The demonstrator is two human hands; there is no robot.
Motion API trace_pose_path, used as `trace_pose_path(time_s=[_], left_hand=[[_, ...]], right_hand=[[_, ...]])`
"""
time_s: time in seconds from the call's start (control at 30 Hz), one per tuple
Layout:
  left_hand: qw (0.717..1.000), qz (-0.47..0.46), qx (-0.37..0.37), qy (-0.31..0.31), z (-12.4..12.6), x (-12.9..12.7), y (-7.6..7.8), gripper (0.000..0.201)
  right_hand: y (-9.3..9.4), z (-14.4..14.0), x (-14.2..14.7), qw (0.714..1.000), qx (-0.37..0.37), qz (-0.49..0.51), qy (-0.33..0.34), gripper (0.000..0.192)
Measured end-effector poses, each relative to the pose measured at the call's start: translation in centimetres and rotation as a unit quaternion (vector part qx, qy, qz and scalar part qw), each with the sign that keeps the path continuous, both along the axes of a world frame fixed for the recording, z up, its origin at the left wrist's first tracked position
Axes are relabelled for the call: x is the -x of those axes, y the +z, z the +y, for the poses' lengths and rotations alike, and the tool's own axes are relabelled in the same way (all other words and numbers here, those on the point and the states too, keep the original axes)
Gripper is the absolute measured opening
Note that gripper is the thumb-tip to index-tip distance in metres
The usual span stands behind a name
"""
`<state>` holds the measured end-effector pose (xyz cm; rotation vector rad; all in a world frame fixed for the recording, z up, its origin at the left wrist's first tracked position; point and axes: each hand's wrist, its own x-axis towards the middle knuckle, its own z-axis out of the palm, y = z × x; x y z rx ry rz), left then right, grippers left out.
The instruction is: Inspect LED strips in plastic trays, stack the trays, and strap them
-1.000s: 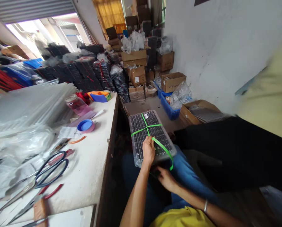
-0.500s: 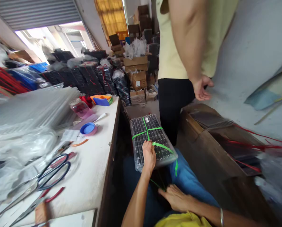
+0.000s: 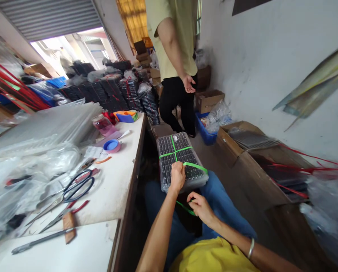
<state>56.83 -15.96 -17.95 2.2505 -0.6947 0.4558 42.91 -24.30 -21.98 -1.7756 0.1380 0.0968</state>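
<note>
The surface (image 3: pixel 114 192) at my left was white and scuffed, with a dark worn edge, and crowded along its far side by clear sheets (image 3: pixel 47 121) and crumpled film (image 3: pixel 55 151). Beyond it the room held black stacks (image 3: pixel 96 90), some tied with red cord, under a part-raised shutter (image 3: pixel 52 17) with daylight below. A pale wall (image 3: pixel 248 60) ran along the right; cartons (image 3: pixel 244 138) and a blue crate (image 3: pixel 207 130) of film stood on the floor near it.

Counted on the surface: one pair of scissors (image 3: pixel 78 187), one pair of red-handled pliers (image 3: pixel 72 212) just beside it, one wooden piece (image 3: pixel 69 227) touching one dark tool (image 3: pixel 41 241), one jar (image 3: pixel 103 125) and one roll (image 3: pixel 111 146). The black stacks overlapped too much for me to count. One co-worker (image 3: pixel 173 41) in a pale yellow top stood past the bundle.

I had one bundle (image 3: pixel 188 155), clear trays of dark keys, at my knees, just off the right edge of the surface. Two green bands crossed on its top. My left hand (image 3: pixel 178 176) rested on it, fingers pinching the green strap (image 3: pixel 195 165), whose loose length ran to the bundle's right edge. My right hand (image 3: pixel 201 208) was below the near edge, thumb and fingers curled close beside another green length (image 3: pixel 185 208); whether they gripped it I could not tell. One bangle (image 3: pixel 251 248) circled my right wrist.
</note>
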Motion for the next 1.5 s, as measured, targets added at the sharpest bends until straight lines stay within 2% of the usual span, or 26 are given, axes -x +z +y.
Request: trace_pose_path(time_s=[0.07, 0.17, 0.3, 0.33, 0.4, 0.47, 0.6, 0.7, 0.77, 0.87, 0.93, 1.1, 1.23, 1.3, 1.4, 1.5], left_hand=[[1.0, 0.009, 0.0, 0.003, -0.1, -0.1, 0.0, 0.026], [1.0, 0.026, -0.001, -0.01, -0.1, 0.0, 0.1, 0.025], [0.997, 0.041, -0.009, -0.06, 0.4, 0.5, 0.6, 0.025], [0.996, 0.042, -0.012, -0.072, 0.7, 0.7, 0.7, 0.024], [0.995, 0.041, -0.018, -0.088, 1.0, 1.0, 0.8, 0.023], [0.994, 0.037, -0.03, -0.096, 1.3, 1.2, 0.8, 0.024], [0.99, 0.034, -0.086, -0.105, 1.1, 0.8, 0.1, 0.027], [0.988, 0.038, -0.136, -0.066, 0.6, -0.8, -0.1, 0.035], [0.984, 0.042, -0.171, -0.026, 0.1, -2.4, 0.3, 0.039], [0.971, 0.056, -0.233, 0.011, -0.6, -4.9, 1.8, 0.037], [0.957, 0.074, -0.279, 0.012, -1.2, -6.6, 3.2, 0.035], [0.904, 0.166, -0.389, -0.058, -2.3, -11.9, 6.9, 0.028], [0.855, 0.231, -0.453, -0.105, -2.8, -15.3, 8.8, 0.027], [0.838, 0.24, -0.477, -0.108, -3.1, -15.9, 9.1, 0.027], [0.833, 0.224, -0.498, -0.086, -3.5, -15.4, 8.9, 0.027], [0.846, 0.19, -0.497, -0.042, -3.7, -13.6, 8.1, 0.029]], right_hand=[[0.7, 0.0, 0.9, 1.0, -0.005, -0.001, -0.006, 0.007], [2.8, -0.9, 1.4, 1.0, -0.003, -0.017, -0.014, 0.011], [5.8, -2.8, -0.5, 0.996, 0.001, -0.062, -0.069, 0.045], [6.3, -3.3, -1.2, 0.993, 0.009, -0.071, -0.09, 0.048], [6.7, -4.1, -2.5, 0.99, 0.032, -0.074, -0.114, 0.044], [6.6, -4.4, -3.3, 0.991, 0.051, -0.064, -0.107, 0.033], [5.9, -2.5, -2.6, 0.997, 0.033, -0.053, -0.048, 0.047], [5.8, -0.1, -1.2, 0.998, 0.008, -0.054, -0.016, 0.052], [5.9, 0.7, -0.6, 0.999, -0.009, -0.051, -0.007, 0.054], [5.8, 0.2, -0.6, 0.998, -0.044, -0.036, -0.011, 0.058], [5.6, -0.9, -0.7, 0.997, -0.079, -0.015, -0.021, 0.06], [4.8, -3.9, -0.8, 0.979, -0.188, 0.072, -0.038, 0.062], [4.4, -5.2, -0.9, 0.951, -0.283, 0.097, -0.073, 0.06], [3.9, -5.4, -0.5, 0.938, -0.31, 0.106, -0.117, 0.058], [2.7, -5.0, 1.2, 0.944, -0.27, 0.093, -0.165, 0.066], [1.6, -3.9, 3.2, 0.965, -0.216, 0.08, -0.123, 0.074]])
